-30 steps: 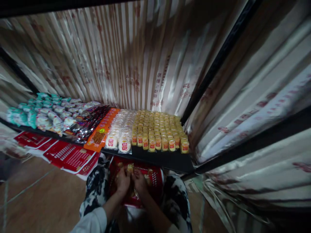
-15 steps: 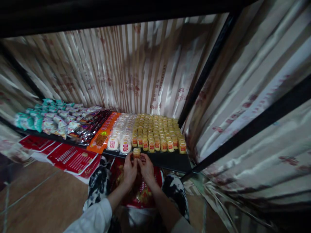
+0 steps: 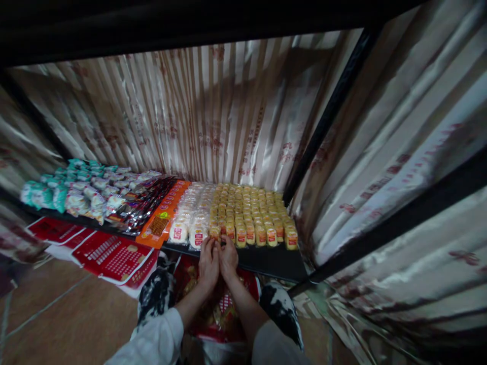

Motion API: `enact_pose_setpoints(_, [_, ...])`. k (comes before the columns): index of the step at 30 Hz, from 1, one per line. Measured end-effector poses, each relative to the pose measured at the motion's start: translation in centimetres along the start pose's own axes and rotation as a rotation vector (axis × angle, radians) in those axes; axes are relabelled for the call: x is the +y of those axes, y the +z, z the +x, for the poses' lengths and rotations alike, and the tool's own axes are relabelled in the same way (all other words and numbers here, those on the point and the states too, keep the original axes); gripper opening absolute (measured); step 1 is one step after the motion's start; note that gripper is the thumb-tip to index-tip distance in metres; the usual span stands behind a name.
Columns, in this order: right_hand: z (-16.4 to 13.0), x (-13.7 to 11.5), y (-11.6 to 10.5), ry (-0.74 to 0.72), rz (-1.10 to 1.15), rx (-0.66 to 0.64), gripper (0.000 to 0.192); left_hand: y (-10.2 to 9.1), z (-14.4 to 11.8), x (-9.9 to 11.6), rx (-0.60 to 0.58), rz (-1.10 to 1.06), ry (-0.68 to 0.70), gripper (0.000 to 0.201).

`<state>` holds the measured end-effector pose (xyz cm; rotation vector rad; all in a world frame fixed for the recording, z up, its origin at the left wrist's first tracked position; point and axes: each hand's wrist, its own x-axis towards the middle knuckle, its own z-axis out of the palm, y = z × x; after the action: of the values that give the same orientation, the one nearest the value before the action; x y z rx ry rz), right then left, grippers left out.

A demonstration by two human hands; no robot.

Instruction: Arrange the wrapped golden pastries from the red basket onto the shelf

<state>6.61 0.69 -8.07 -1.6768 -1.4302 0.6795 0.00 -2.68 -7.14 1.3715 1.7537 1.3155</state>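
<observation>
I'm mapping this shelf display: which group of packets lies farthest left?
The teal packets, at the shelf's far left end. They alone are blue-green; the white round packs and yellow cakes lie near both hands.

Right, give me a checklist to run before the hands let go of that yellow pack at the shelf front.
1. Both hands on the pack: left hand and right hand meet at the yellow pack: ok.
2. Pack in line with the front row of yellow packs: ok.
3. Pack resting on the shelf: cannot tell.
4. White packs beside it undisturbed: ok.
5. Pack upright: cannot tell.
</observation>
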Motion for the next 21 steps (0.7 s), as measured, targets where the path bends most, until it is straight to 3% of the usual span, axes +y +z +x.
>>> enact_pose_setpoints(13, [0.4, 2.0, 2.1, -0.089, 0.130, -0.008, 0.035, 0.2, 0.6, -1.1, -0.085, -0.062, -0.058, 0.042])
enact_pose_setpoints(21, [0.2, 4.2, 3.5, -0.198, 0.180, -0.015, 0.048, 0.6, 0.5, -1.8, -0.070, -0.030, 0.001, 0.044])
